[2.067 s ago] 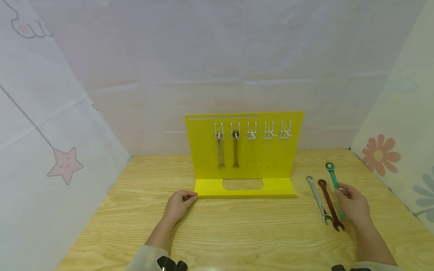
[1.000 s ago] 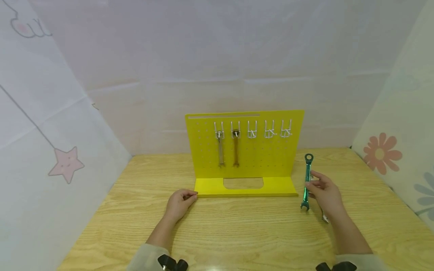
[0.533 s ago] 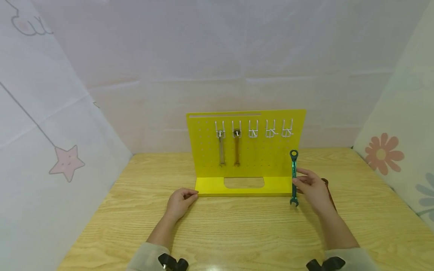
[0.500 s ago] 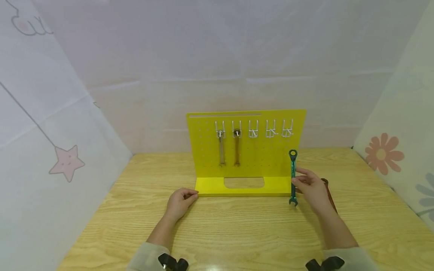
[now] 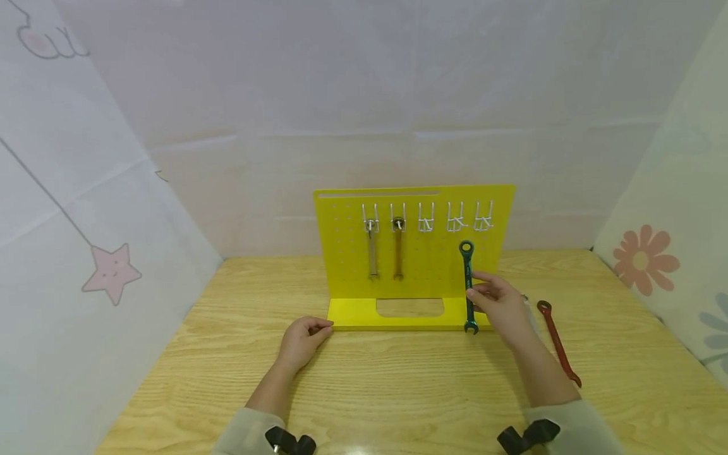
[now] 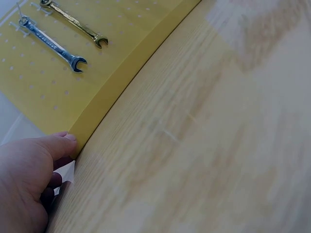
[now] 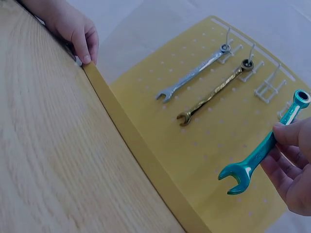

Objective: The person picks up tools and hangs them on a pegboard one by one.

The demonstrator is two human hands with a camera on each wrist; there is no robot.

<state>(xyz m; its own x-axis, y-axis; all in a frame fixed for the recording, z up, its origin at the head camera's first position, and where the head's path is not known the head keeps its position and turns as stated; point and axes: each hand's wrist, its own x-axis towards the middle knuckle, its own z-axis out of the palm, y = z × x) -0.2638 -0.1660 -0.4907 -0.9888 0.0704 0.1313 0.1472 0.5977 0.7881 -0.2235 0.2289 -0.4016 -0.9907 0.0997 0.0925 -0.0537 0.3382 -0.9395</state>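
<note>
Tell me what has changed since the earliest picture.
The right hand has carried the green wrench leftward, from beside the red wrench to in front of the board, now nearly upright. Nothing was let go. The left hand still pinches the board's corner; the silver wrench and gold wrench still hang.

The right forearm (image 5: 543,373) hides the near end of a silver wrench (image 5: 531,314) on the surface (image 5: 398,392); the right wrist view crops the right grip (image 5: 503,308). Lettering on the green wrench (image 5: 469,278) is illegible.
</note>
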